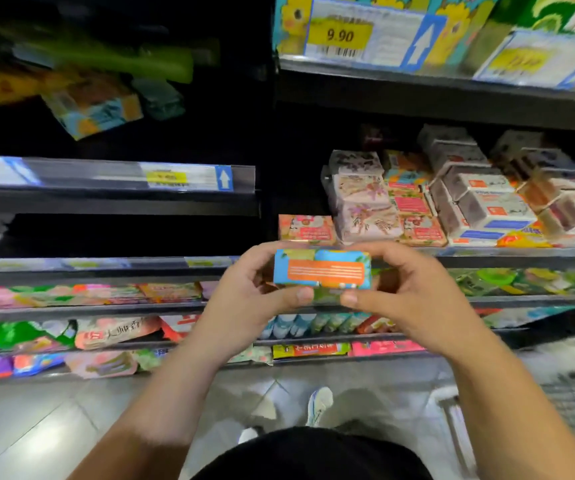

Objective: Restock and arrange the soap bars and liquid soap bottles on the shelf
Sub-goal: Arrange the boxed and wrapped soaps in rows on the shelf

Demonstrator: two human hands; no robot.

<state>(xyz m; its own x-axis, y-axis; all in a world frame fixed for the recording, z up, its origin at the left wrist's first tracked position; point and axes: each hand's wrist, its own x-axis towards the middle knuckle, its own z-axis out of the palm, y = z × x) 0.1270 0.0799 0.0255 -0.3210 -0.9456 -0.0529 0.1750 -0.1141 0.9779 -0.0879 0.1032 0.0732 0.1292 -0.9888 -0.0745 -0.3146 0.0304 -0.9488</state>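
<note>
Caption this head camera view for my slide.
Left hand and right hand hold a soap box before the shelf.

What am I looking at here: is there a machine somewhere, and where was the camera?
There is no machine here, only a person's two bare hands. The single picture comes from a wide-angle camera worn on the person's head. It looks forward and down, so the arms reach in from the bottom edge.

The left hand and the right hand hold a small blue and orange boxed soap bar between them. Each hand takes one end, fingers on top and thumb beneath.

Behind it, a shop shelf carries stacks of wrapped soap bars. Higher up hangs a yellow price label reading 9.90. The lower shelves hold more packets, too blurred to name.
</note>
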